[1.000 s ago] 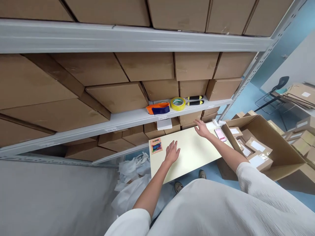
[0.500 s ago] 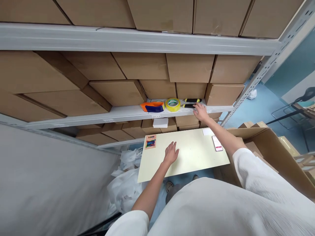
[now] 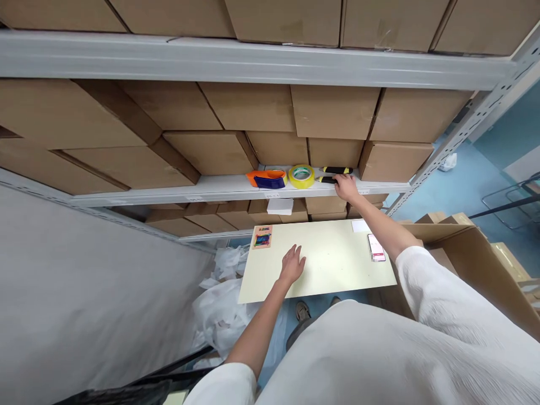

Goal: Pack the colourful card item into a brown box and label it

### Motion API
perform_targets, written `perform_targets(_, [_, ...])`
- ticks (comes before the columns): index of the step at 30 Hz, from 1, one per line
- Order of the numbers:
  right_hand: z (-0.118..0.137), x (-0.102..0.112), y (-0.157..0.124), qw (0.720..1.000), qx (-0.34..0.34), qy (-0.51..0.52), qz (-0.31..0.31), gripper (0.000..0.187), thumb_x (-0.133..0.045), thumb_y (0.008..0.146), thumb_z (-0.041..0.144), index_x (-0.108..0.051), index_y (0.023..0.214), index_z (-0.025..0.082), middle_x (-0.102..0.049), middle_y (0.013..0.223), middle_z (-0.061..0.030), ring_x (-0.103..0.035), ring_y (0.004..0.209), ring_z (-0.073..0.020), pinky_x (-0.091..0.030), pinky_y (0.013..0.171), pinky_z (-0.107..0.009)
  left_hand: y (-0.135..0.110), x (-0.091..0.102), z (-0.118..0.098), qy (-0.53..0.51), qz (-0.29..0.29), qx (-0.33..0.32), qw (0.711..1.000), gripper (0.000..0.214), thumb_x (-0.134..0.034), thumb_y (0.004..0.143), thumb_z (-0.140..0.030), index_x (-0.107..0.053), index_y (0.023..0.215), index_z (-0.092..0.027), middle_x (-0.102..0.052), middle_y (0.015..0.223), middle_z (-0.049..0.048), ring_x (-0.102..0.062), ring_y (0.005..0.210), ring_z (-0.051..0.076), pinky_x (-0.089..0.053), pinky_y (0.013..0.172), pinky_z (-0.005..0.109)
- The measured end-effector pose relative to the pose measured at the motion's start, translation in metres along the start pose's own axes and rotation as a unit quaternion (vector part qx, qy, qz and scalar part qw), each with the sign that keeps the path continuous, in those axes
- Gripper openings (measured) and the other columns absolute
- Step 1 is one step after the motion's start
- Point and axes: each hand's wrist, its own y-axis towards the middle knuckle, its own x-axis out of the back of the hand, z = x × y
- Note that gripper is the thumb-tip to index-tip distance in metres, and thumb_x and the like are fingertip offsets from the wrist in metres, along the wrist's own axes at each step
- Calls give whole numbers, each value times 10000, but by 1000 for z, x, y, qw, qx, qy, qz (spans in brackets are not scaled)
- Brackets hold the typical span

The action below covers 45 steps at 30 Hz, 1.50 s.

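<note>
My right hand (image 3: 347, 188) reaches to the shelf, its fingers closed on the end of the nearer black-and-yellow utility knife (image 3: 326, 179), which still lies on the shelf. A second utility knife (image 3: 337, 170) lies just behind it. Left of them are a roll of clear tape with a yellow rim (image 3: 302, 184) and an orange-and-blue tape dispenser (image 3: 266, 179). My left hand (image 3: 292, 264) is held over the pale yellow board (image 3: 329, 270), fingers apart and holding nothing. On that board are a colourful printed card (image 3: 262, 237), a phone (image 3: 376, 247) and a white slip of paper (image 3: 360, 225).
Cardboard boxes (image 3: 248, 107) fill the grey metal shelves (image 3: 236, 59) above and behind. A small white box (image 3: 280, 206) sits under the shelf edge. An open carton (image 3: 476, 270) stands at right; white plastic bags (image 3: 223, 315) lie on the floor at left.
My right hand's fingers have closed on the nearer utility knife. My left hand stays over the board. The view has shifted slightly.
</note>
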Motion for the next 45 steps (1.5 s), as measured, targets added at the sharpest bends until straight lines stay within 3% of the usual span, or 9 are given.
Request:
perform_targets(8, [-1, 10, -12, 1000, -4, -10, -7, 422, -491, 973, 150, -623, 1373, 168, -718, 1362, -204, -502, 1294, -408, -357, 1053, -548, 5, -14, 1, -7, 15, -15, 1000, 544, -477, 1066, -338, -539, 1578, -164, -460, 1712, 188, -439, 1587, 346, -382, 1275, 524])
perform_targets(16, [-11, 12, -91, 992, -29, 81, -96, 389, -543, 958, 213, -619, 1340, 198, -711, 1352, -162, -531, 1250, -380, -412, 1044, -517, 9, -19, 1, 11, 45, -41, 998, 555, -453, 1064, -343, -534, 1574, -140, -454, 1711, 207, -455, 1571, 359, -384, 1268, 541])
perform_targets(21, [-25, -26, -157, 981, -99, 126, -110, 311, -602, 920, 242, -630, 1229, 220, -731, 1248, -128, -592, 1174, -347, -467, 1008, -473, 8, -31, -7, 16, 77, -51, 996, 560, -443, 1070, -342, -518, 1585, -136, -439, 1722, 203, -424, 1596, 347, -366, 1284, 530])
perform_targets(30, [-48, -129, -253, 940, -311, 135, 42, 210, -636, 879, 196, -578, 1075, 246, -703, 1063, -66, -637, 1022, -273, -468, 778, -338, -10, -64, -9, 23, 134, -47, 990, 552, -469, 1071, -357, -532, 1584, -164, -437, 1730, 177, -424, 1600, 329, -364, 1295, 498])
perform_targets(37, [-64, -178, -284, 916, -366, 95, 134, 186, -629, 935, 179, -571, 1108, 219, -666, 1168, -111, -611, 1069, -267, -450, 738, -327, -25, -86, 2, 30, 169, -24, 985, 575, -469, 1068, -366, -521, 1596, -145, -423, 1737, 180, -446, 1581, 351, -381, 1284, 502])
perform_targets(45, [-68, -199, -287, 923, -338, 66, 172, 121, -590, 995, 223, -579, 1116, 218, -610, 1253, -159, -563, 1131, -300, -483, 790, -365, -24, -101, 5, 13, 163, -21, 986, 558, -478, 1058, -364, -536, 1576, -164, -437, 1729, 174, -444, 1579, 354, -386, 1281, 514])
